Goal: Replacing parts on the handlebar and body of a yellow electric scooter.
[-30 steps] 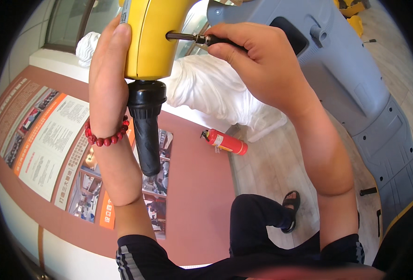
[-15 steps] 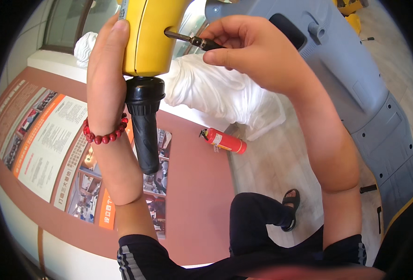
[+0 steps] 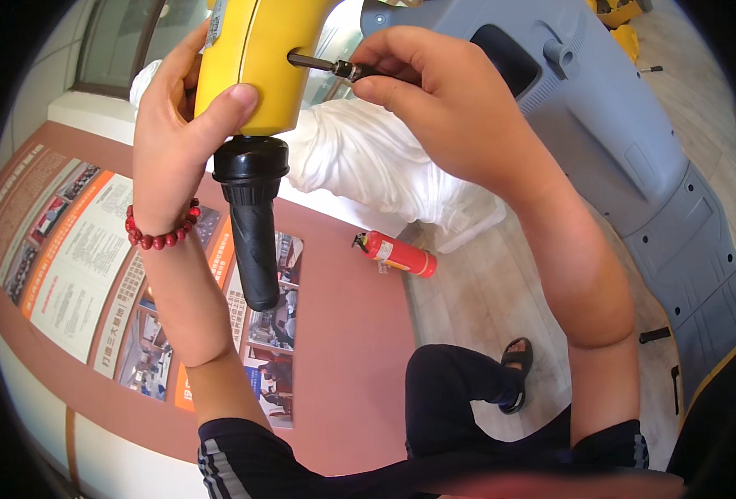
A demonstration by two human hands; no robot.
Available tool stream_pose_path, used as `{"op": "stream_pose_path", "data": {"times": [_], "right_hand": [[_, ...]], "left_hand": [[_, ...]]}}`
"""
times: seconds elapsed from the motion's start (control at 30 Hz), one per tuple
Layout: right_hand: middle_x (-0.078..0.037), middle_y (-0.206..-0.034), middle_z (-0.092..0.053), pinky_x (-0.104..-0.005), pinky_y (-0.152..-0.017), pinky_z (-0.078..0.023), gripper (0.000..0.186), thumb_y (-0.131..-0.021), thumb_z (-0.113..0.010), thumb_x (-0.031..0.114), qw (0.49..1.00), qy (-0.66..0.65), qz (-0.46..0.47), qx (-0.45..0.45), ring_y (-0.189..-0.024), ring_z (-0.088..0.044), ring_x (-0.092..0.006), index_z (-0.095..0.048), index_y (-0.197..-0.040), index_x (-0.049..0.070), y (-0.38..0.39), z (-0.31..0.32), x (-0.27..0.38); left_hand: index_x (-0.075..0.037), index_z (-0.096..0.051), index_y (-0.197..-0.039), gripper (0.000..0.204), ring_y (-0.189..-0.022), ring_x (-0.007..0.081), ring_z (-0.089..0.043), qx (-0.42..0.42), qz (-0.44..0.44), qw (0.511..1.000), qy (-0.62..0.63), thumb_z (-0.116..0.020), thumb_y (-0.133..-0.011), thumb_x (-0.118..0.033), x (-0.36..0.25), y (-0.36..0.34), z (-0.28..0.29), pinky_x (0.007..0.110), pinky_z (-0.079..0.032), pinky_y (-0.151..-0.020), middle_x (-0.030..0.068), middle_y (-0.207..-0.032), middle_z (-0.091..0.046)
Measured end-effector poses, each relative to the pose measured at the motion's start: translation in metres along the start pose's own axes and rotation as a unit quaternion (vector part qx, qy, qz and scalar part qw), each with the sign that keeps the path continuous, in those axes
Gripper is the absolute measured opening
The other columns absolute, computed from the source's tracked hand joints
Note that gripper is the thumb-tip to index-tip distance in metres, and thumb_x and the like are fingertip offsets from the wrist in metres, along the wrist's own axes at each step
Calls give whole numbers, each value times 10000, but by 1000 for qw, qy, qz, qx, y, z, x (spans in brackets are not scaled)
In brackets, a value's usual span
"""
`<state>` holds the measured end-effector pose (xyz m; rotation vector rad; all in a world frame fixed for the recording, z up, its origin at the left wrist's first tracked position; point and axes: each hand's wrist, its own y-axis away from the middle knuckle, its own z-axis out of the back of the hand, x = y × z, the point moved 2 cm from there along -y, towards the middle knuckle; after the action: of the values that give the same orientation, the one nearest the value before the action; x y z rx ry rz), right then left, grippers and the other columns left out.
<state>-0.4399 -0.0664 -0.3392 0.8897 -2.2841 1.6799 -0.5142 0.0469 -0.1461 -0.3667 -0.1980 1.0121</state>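
A yellow plastic housing [image 3: 274, 96], shaped like a scooter's handlebar cover, runs off the upper edge of the view. From its lower end a black rubber handlebar grip [image 3: 253, 249] hangs down. My left hand [image 3: 172, 137] is closed round the housing's left side, thumb across its front and fingers partly hidden behind. In my right hand [image 3: 447, 96] is a screwdriver [image 3: 343, 69], pinched by its dark handle between thumb and fingers. Its metal shaft points left into a round hole [image 3: 296, 58] in the housing's right side; the tip is hidden inside.
A grey scooter body [image 3: 601, 125] stands close on the right. Ahead is a white draped statue [image 3: 385, 158], with a red fire extinguisher [image 3: 395, 254] on the floor beside it. A brown wall panel with printed posters [image 3: 93, 274] fills the left. Small tools [image 3: 655, 335] lie at the right.
My left hand has shifted its hold: the thumb has come from the housing's left edge onto its front. Housing and grip sit slightly further left. The screwdriver is still in the hole.
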Motion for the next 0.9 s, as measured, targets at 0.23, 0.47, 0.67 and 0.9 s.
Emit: {"op": "stream_pose_path", "data": {"times": [0.23, 0.47, 0.67, 0.9], "right_hand": [[-60, -865, -675, -243, -732, -494, 256, -886, -629, 79, 995, -79, -42, 34, -781, -613, -108, -624, -1091, -73, -2, -4, -5], [-77, -852, -670, -260, -708, -486, 240, -899, -613, 89, 995, -66, -39, 64, -760, -608, -115, -638, -1085, -60, -7, 3, -1], [-83, -801, -639, -275, -679, -473, 190, -909, -589, 84, 987, 124, 78, -59, -730, -588, -114, -654, -1048, -28, 1, -1, 8], [-29, -845, -649, -242, -707, -483, 207, -891, -632, 79, 991, -119, -55, 40, -774, -592, -92, -647, -1057, -43, -8, -8, -3]], "left_hand": [[105, -352, -1406, 812, -1142, 222, -558, 39, -14, 999, -33, -724, -787, -267, 3, -1, 8, 321, -433, -983, 184, -1246, -554], [90, -323, -1428, 850, -1222, 246, -512, 72, -20, 995, -73, -716, -799, -324, 13, -3, 22, 335, -412, -1022, 187, -1318, -510], [67, -373, -1405, 811, -1161, 208, -539, 35, -18, 995, -94, -732, -795, -329, 5, 3, 7, 320, -438, -972, 173, -1263, -547], [49, -540, -1188, 708, -962, 308, -551, -34, -108, 943, -312, -826, -662, -327, -26, 7, -17, 388, -450, -833, 187, -981, -585]]}}
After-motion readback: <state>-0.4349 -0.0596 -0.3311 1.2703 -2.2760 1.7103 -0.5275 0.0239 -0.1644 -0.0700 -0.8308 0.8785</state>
